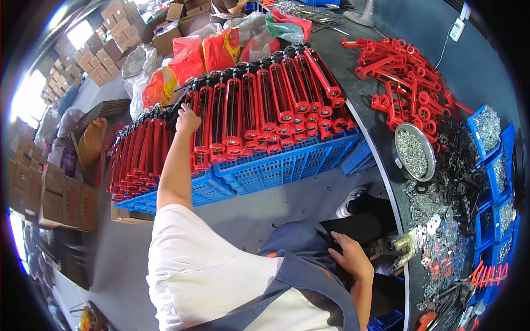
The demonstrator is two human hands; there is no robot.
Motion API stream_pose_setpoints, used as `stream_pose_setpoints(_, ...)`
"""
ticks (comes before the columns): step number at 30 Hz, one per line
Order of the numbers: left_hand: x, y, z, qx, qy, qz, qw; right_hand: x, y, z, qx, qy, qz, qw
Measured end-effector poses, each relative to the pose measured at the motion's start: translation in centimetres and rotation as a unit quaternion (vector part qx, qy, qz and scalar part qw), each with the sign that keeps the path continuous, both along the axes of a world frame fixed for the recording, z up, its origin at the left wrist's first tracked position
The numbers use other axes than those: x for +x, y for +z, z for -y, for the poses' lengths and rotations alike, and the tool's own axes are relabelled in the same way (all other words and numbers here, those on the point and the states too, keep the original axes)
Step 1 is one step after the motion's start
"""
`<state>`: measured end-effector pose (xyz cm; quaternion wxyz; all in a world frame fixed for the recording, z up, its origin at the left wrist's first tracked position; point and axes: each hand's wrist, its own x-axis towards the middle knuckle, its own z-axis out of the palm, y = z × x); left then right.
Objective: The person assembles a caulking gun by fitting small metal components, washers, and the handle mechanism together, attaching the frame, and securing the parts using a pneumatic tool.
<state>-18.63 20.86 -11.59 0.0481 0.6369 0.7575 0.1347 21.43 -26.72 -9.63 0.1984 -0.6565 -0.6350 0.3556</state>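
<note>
Reaching over red tools (232, 141) | left hand (188, 119) at tops, grip unclear | right hand (351, 255) relaxed, apparently empty | best: move one, leave neighbours aligned

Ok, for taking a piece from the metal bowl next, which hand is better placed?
Likely the right hand: it is near the lap on the bowl's side, with nothing visible in it. The left hand is at the red frames, its arm stretched out away from the bowl.
</note>
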Motion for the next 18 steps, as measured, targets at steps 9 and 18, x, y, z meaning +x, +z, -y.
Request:
stream_pose_setpoints(9,-0.6,-0.9,0.9,-0.043,-0.014,0.035,0.998,-0.1,-0.6,0.8,0.026,-0.017,0.003,1.0)
stream_pose_setpoints(18,-2.0,0.4,-4.1,0.001,-0.03,0.01,0.999,-0.3,-1.1,-0.5,0.006,-0.049,0.006,0.999)
